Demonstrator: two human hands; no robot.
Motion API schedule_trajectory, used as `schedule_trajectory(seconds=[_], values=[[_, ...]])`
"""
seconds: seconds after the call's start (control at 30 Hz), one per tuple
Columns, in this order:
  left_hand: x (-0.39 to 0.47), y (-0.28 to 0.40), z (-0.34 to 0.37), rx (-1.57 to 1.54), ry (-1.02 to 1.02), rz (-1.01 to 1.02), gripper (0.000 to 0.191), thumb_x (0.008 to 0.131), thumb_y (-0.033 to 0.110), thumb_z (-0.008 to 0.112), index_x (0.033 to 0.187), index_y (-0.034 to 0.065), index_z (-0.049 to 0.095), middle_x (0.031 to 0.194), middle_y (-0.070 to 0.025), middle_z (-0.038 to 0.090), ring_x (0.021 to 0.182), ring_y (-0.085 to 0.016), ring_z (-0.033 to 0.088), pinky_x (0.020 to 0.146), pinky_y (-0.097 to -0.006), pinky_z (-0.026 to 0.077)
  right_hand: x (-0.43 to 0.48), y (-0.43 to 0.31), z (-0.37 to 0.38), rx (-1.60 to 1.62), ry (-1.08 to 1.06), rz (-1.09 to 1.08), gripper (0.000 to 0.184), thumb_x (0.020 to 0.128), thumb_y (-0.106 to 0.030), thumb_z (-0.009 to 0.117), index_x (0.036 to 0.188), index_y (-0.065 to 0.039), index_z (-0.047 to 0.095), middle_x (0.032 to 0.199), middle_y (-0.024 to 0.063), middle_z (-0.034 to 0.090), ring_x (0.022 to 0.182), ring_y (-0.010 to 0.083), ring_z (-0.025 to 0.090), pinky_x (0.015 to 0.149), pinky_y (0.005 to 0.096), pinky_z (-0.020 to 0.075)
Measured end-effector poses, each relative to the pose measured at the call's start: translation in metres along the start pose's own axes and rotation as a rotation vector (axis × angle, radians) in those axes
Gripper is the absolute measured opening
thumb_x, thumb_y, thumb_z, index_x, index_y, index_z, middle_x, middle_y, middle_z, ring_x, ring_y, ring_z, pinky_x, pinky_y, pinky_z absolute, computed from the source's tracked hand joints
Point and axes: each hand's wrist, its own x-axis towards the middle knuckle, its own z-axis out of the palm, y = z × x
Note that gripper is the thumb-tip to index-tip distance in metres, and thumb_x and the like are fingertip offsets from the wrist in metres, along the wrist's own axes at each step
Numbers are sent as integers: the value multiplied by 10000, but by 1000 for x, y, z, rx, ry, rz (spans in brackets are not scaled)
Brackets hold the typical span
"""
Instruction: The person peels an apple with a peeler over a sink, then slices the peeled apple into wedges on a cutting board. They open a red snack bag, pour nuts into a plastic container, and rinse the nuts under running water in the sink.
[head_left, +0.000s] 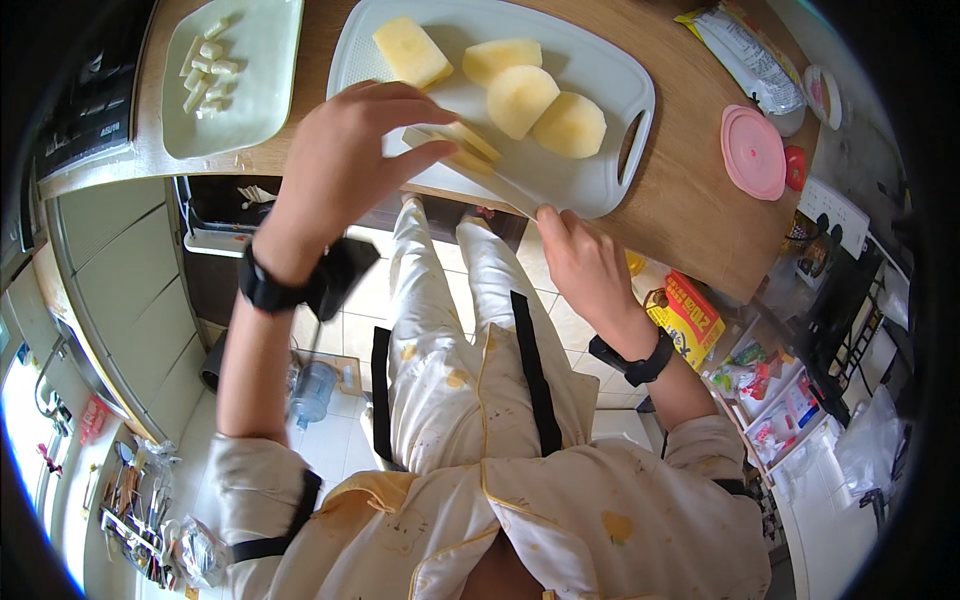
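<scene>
My right hand grips a kitchen knife, its blade slanting up and left over the front of the white cutting board. Yellow potato strips lie along the blade, slightly blurred. Over the blade's far end, my left hand has its thumb and fingers on either side of the strips' ends; whether it pinches them is unclear. Behind the hands, a peeled potato block sits at the board's left. Several more peeled potato pieces are grouped toward the middle and right.
A pale green plate with several small pale cut pieces stands left of the board. On the counter's right are a pink lid, a plastic bag and a white power strip. The wooden counter's front edge curves past my legs.
</scene>
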Motion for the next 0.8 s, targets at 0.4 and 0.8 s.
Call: schedule_trajectory(seconds=[0.4, 0.8], values=[[40, -16, 25, 81, -353, 294, 379, 773, 177, 731, 1146, 169, 661, 1119, -42, 635, 994, -265, 626, 844, -381, 516, -16, 24, -13, 3, 77, -19, 567, 711, -89, 745, 1249, -107, 567, 875, 68, 630, 735, 248, 647, 636, 357, 540], [13, -21, 33, 58, -209, 173, 384, 801, 221, 726, 1168, 144, 646, 1123, -25, 631, 1053, -248, 608, 863, -371, 523, -51, 67, -6, 394, 242, 111, 401, 812, -42, 703, 1198, -78, 596, 1044, 159, 687, 876, 314, 689, 709, 360, 556]])
